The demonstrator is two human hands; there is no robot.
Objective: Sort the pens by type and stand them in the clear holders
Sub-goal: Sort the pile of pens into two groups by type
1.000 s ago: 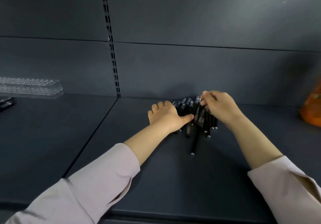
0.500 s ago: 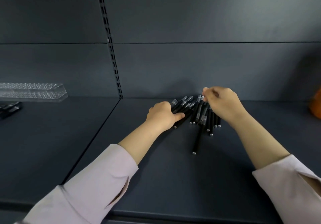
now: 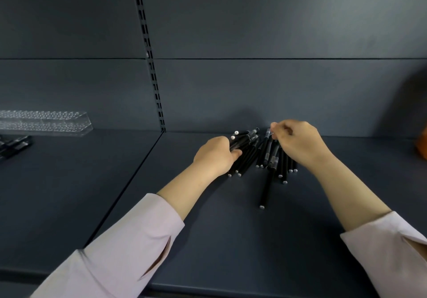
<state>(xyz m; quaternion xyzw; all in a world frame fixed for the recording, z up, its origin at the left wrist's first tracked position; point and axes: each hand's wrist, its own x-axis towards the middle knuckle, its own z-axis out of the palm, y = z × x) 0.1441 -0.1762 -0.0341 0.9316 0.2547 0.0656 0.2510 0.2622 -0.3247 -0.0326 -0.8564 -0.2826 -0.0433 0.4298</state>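
Sorting at the shelf's [image 3: 231,240] back edge: the left hand [image 3: 215,156] grips a bundle of pens [image 3: 245,140]; fingers [image 3: 280,128] of the right hand [image 3: 298,145] pinch one from the pile [image 3: 272,156]. Light, stiff, slick barrels look best held mid-length. The holder [image 3: 44,122] stands well apart, back left.

The pens [image 3: 265,156] are black with small silvery-white end caps. The shelf [image 3: 208,240] and its back panel [image 3: 277,89] are dark slate blue-grey. The clear holder [image 3: 46,122] is patterned with rows of dots. The sleeves [image 3: 129,240] are pale lilac, and a blurred object [image 3: 422,145] is orange.
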